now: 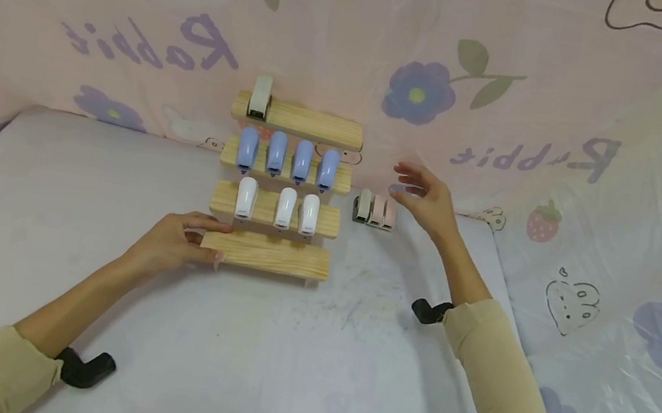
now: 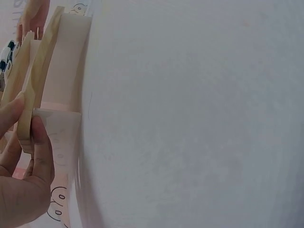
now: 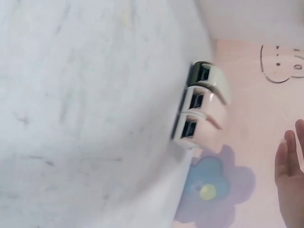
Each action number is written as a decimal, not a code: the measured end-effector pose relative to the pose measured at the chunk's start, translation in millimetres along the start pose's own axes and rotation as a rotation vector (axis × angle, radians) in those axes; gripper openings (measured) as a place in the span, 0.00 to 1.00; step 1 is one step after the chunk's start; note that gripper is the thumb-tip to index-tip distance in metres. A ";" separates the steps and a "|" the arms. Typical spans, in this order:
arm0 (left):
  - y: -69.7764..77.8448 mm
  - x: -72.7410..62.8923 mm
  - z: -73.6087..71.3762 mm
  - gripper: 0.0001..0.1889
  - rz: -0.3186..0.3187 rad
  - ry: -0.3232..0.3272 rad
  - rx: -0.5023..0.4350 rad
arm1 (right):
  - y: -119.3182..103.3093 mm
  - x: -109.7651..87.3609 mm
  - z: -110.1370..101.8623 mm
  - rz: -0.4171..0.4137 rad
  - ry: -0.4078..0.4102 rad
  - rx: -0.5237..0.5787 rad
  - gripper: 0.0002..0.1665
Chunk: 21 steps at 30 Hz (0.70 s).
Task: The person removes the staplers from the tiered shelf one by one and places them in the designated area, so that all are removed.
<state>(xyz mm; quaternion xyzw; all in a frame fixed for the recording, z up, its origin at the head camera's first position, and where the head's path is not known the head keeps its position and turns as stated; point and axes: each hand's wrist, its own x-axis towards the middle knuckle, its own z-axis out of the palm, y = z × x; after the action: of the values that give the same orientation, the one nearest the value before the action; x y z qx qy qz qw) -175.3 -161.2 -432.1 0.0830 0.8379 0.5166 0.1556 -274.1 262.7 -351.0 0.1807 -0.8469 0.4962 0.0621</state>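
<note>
My left hand grips the left end of the lowest board of a stepped wooden rack, with thumb and fingers on either side of the wood. My right hand is in the air to the right of the rack, fingers loosely bent and holding nothing. Nearest to it on the table stand a pale green stapler and two pink staplers, side by side. On the rack are three white staplers, a row of several blue staplers, and a pale grey-green stapler on the top board.
A white cloth-like cover lies over the table, with dark scuffs right of the rack. Behind it hangs a pink printed curtain, close to the rack's back. Black curved pieces stick out at both wrists.
</note>
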 end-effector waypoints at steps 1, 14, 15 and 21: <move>-0.2 0.4 -0.1 0.29 -0.001 0.001 0.006 | -3.5 0.5 0.6 -0.008 0.001 0.001 0.30; -0.6 2.5 -0.1 0.30 -0.009 -0.002 -0.024 | -49.6 11.7 8.8 -0.163 0.003 -0.045 0.29; 0.0 2.5 -0.1 0.30 -0.007 -0.003 -0.025 | -52.6 12.8 9.5 -0.175 -0.002 -0.038 0.28; -0.1 0.6 -0.5 0.30 0.001 0.000 -0.008 | -71.3 21.5 19.8 -0.222 -0.025 -0.016 0.28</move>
<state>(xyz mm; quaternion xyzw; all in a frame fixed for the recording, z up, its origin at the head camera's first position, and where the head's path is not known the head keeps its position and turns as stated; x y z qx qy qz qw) -176.1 -161.5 -432.1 0.0828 0.8358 0.5200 0.1554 -266.3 208.8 -296.5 0.2791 -0.8264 0.4770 0.1077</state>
